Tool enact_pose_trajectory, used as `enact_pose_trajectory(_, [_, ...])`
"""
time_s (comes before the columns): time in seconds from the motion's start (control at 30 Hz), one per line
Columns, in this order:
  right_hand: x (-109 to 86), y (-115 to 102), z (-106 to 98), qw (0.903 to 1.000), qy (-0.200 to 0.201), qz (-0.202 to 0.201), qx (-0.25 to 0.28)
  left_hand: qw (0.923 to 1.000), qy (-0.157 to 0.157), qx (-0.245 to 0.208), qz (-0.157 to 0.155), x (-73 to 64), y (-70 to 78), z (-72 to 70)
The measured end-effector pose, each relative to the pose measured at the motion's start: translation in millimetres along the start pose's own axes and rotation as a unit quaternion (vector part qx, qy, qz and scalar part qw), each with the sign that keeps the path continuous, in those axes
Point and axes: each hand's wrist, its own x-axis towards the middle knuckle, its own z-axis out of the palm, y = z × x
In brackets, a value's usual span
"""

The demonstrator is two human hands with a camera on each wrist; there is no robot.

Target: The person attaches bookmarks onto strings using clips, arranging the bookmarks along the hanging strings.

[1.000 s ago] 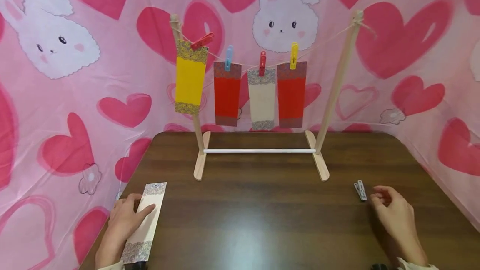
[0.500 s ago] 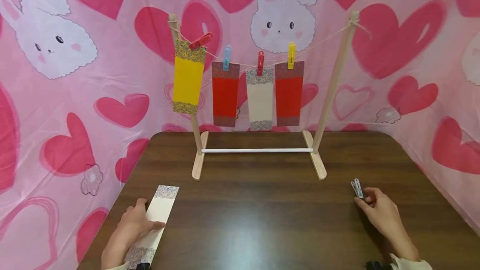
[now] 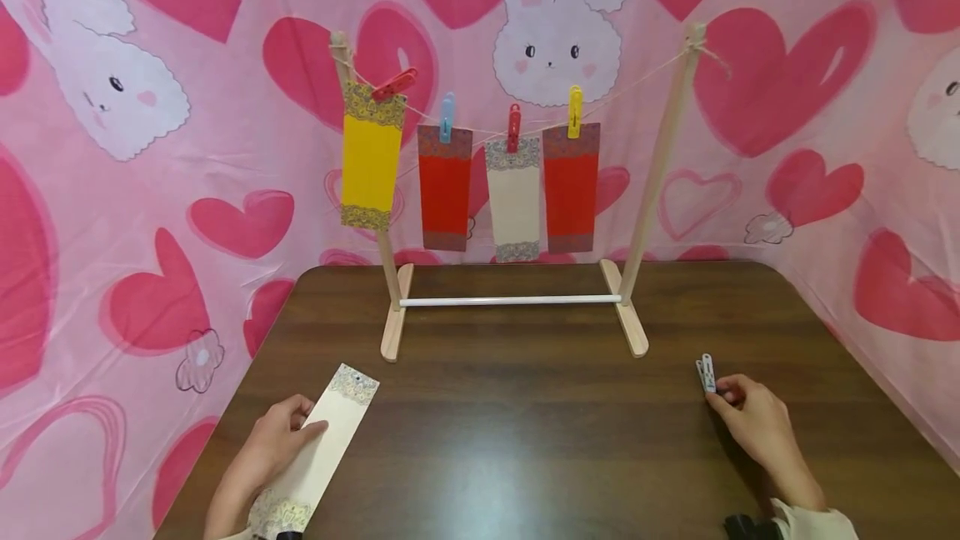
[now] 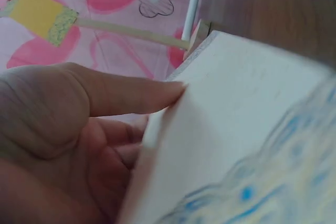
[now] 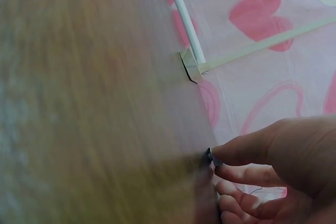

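On the left of the head view, my left hand [image 3: 272, 447] pinches a long white paper card [image 3: 333, 438] by its left edge. Lace-patterned bands mark both ends of the card, which tilts up toward the right. The left wrist view shows the thumb on the face of that card [image 4: 226, 77], the other fingers partly behind it. At the right side of the table, my right hand [image 3: 759, 422] pinches the lower end of a pale grey clothespin [image 3: 707, 375] between thumb and fingertips. In the right wrist view only a small dark bit of the clothespin [image 5: 209, 157] shows.
A wooden stand [image 3: 660, 165] with a white crossbar [image 3: 510, 301] is at the back of the brown table [image 3: 510, 407]. From its string hang a yellow card [image 3: 372, 161], a red card [image 3: 445, 190], a white card [image 3: 513, 202] and another red card [image 3: 572, 194], each with a clothespin.
My left hand has shifted right and lifted the white card, which now tilts. My right hand has moved left to the clothespin and taken hold of it.
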Motion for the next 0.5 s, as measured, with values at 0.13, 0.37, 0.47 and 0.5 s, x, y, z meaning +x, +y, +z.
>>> enact_pose_trajectory(0.13, [0.2,0,1,0.9998,0.000,0.018,-0.003,0.9955,-0.006,-0.094,0.004,-0.2,2.6,1.3])
enact_pose_trajectory(0.37, [4.7,-2,2,0.9994,-0.001,0.034,-0.006,0.9705,-0.018,-0.240,-0.015,1.8,9.3,4.0])
enact_pose_trajectory(0.47, [4.3,-1,3,0.9997,0.009,0.023,-0.005,0.9634,-0.011,-0.267,-0.019,2.0,12.2,5.4])
enact_pose_trajectory(0.5, [3.6,0,3,0.9997,0.014,0.020,-0.006,0.9624,-0.009,-0.271,-0.017,2.0,13.0,5.7])
